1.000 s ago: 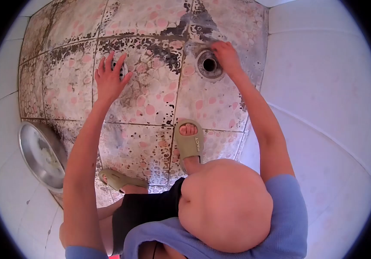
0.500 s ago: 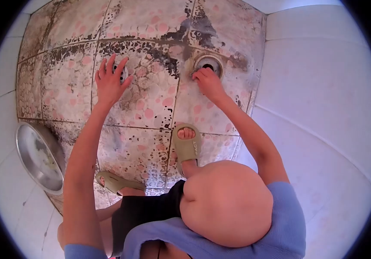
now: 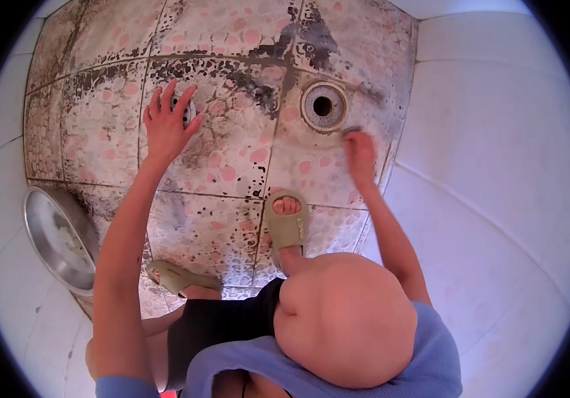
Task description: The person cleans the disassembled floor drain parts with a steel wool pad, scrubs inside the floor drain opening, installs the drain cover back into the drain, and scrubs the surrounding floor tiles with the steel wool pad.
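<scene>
My left hand point(image 3: 167, 129) lies with its fingers spread over a round metal drain cover point(image 3: 185, 114) with holes, partly hidden beneath the fingers. My right hand point(image 3: 361, 151) is blurred by motion, just below and right of an open floor drain point(image 3: 322, 106). Its fingers are closed, and a small dark bit at the fingertips is too smeared to name. The drain has a pale ring around a dark round hole.
Pink-patterned floor tiles point(image 3: 232, 169) carry dark stains. At the left wall stands a tilted metal basin point(image 3: 86, 222) with something pale inside. My sandalled feet are on the floor below, near a green sandal point(image 3: 287, 222). White walls point(image 3: 490, 159) border the floor.
My right hand has moved from the drain's rim down and to the right, uncovering the whole ring and hole. My left hand stays over the drain cover.
</scene>
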A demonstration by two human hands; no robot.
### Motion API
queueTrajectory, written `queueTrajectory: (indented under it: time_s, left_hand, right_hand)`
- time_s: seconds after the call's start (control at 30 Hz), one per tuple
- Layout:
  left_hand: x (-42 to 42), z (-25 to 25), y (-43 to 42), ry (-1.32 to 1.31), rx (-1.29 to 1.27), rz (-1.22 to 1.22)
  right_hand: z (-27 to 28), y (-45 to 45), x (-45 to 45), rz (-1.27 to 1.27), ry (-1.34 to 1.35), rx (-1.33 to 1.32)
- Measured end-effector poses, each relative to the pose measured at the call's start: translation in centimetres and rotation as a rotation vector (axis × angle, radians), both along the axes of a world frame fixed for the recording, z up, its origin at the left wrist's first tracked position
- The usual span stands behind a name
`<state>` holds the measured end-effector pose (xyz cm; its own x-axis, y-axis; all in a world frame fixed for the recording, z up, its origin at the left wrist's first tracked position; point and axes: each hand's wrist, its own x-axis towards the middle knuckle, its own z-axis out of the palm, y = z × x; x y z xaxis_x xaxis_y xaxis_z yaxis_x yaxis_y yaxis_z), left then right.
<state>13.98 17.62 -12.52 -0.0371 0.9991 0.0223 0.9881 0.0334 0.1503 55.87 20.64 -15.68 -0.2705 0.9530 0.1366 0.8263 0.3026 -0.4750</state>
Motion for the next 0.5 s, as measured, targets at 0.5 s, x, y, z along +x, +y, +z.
queueTrajectory:
  time_s: [0.5]
  left_hand:
    - [0.2,0.0,-0.1,-0.021,-0.013,-0.039]
  right_hand:
    - [0.0,1.6,-8.6,0.259,0.126,-0.023]
